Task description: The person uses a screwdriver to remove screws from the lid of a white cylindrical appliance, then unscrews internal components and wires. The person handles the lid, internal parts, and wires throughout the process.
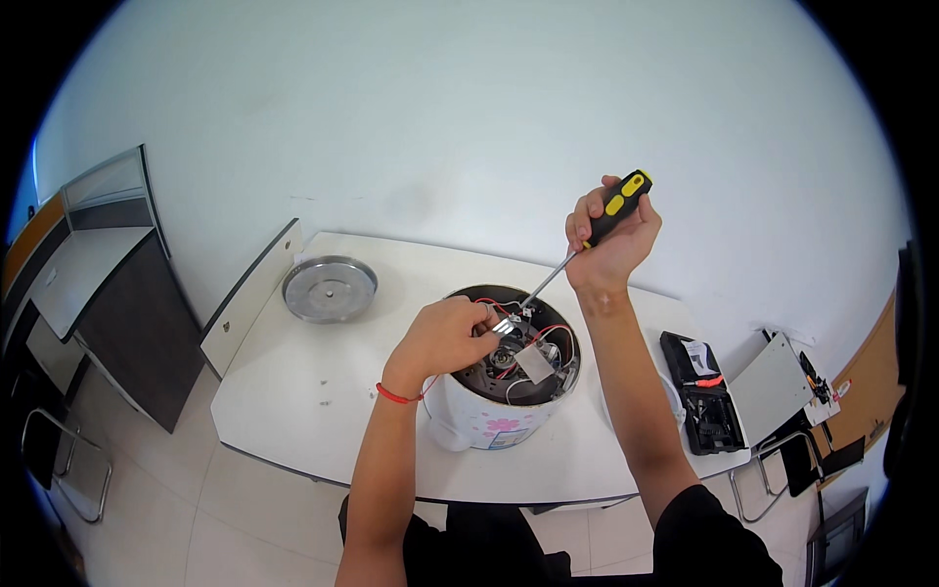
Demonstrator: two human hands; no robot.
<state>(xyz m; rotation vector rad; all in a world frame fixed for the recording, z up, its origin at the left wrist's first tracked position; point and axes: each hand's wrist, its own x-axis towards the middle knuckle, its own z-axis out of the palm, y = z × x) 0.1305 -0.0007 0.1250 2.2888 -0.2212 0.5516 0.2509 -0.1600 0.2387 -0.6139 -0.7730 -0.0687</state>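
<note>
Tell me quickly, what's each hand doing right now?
Left hand: fingers curled at the wiring inside the opened white, flower-patterned appliance; whether it grips anything cannot be told.
Right hand: closed, holding a black-and-yellow screwdriver.

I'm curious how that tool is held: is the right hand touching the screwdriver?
Touching. The head view shows the right hand wrapped around the screwdriver at its thick black-and-yellow end.

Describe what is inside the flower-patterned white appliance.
Inside the appliance are red and white wires and a pale rectangular plate. A screwdriver points into it. The left hand covers part of the interior; whatever lies beneath hand and plate cannot be seen.
</note>
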